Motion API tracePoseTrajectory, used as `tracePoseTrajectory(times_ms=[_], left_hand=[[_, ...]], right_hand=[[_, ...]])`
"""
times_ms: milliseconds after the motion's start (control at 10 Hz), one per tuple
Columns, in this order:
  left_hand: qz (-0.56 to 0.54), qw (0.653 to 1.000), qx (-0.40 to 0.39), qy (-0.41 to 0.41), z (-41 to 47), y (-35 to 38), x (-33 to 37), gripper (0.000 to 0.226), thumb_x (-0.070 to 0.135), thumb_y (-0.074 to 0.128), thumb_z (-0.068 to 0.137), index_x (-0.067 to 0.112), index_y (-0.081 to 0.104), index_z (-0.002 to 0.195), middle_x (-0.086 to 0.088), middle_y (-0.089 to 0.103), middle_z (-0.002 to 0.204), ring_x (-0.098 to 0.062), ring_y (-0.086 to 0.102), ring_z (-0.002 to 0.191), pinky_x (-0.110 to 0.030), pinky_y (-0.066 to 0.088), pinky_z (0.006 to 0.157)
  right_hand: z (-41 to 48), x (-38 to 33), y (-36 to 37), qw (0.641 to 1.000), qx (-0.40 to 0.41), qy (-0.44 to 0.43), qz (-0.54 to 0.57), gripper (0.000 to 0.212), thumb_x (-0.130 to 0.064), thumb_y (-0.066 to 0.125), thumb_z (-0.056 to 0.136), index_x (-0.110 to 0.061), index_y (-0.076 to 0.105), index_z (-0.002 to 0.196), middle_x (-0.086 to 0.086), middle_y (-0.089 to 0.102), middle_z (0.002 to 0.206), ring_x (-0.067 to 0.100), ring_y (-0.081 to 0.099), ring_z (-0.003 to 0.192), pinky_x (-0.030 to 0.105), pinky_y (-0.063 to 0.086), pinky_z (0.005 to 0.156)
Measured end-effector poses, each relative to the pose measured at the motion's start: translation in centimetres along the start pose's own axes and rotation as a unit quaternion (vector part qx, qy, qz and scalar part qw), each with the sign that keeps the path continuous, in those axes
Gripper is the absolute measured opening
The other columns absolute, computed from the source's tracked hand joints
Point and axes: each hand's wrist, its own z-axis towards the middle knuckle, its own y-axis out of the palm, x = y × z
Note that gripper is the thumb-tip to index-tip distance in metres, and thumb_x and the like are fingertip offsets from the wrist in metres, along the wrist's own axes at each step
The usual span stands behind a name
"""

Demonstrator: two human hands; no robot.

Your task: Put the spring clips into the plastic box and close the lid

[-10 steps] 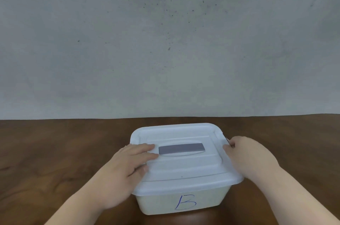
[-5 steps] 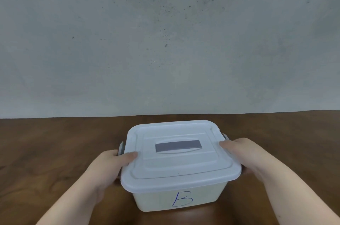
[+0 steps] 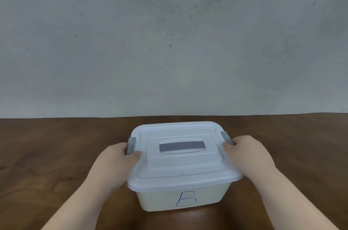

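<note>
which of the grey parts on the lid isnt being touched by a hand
The flat grey handle in the middle of the lid. The left latch and right latch each have a hand on them: left hand, right hand.

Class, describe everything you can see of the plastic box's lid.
The pale, translucent plastic lid sits flat on the cream box marked B, overhanging its rim. A grey handle lies recessed in the centre. Grey side latches are folded up over both edges, the left hand and right hand each on one.
</note>
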Motion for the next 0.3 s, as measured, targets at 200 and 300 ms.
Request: tracePoseTrajectory(times_ms=[200, 300], left_hand=[[0.114, 0.992, 0.027, 0.052, -0.1, 0.0, 0.4, 0.020, 0.037, 0.052, 0.094, 0.024, 0.066, 0.085, 0.001, 0.072, 0.079, -0.016, 0.064, 0.070, -0.032, 0.050, 0.061], [0.157, 0.982, 0.048, 0.094, -0.1, 0.2, 1.6, 0.041, 0.044, 0.048, 0.099, 0.028, 0.053, 0.136, 0.006, 0.052, 0.147, -0.017, 0.049, 0.133, -0.034, 0.042, 0.106]], right_hand=[[-0.5, -1.1, -0.2, 0.990, 0.018, -0.023, -0.137, 0.036, -0.034, 0.043, 0.101, -0.016, 0.065, 0.078, 0.000, 0.066, 0.067, 0.018, 0.066, 0.062, 0.029, 0.054, 0.056], [-1.1, -2.1, -0.2, 0.969, 0.056, -0.089, -0.223, 0.023, -0.022, 0.044, 0.101, -0.022, 0.066, 0.097, -0.003, 0.068, 0.081, 0.017, 0.064, 0.070, 0.028, 0.057, 0.063]])
